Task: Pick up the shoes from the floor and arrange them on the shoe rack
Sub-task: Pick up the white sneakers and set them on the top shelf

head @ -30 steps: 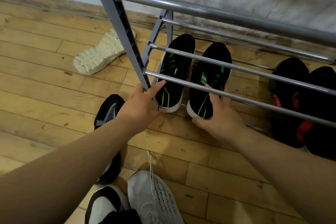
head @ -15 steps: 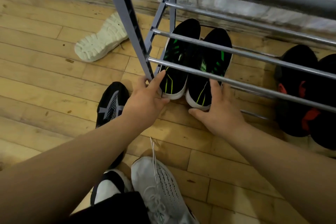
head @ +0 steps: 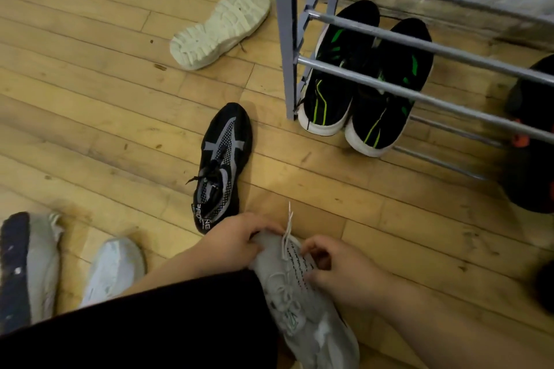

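Note:
A grey-white laced sneaker [head: 302, 305] lies on the wooden floor at the bottom centre. My left hand [head: 236, 246] grips its toe end and my right hand [head: 338, 272] closes on its right side by the laces. A pair of black shoes with green stripes [head: 359, 81] sits side by side on the lowest level of the grey metal shoe rack [head: 389, 39]. A black and grey sneaker [head: 221, 165] lies on the floor just beyond my left hand. A cream shoe [head: 221, 27] lies sole-up further back.
Black shoes with red accents [head: 530, 135] sit at the rack's right end. Two more light shoes [head: 114, 269] [head: 27, 266] lie at the lower left. A black garment [head: 156, 326] covers my left forearm. A wall runs behind the rack.
Both hands left the black-and-green pair at the rack and came back down to the grey-white sneaker, closing on it. The view tilted down and left.

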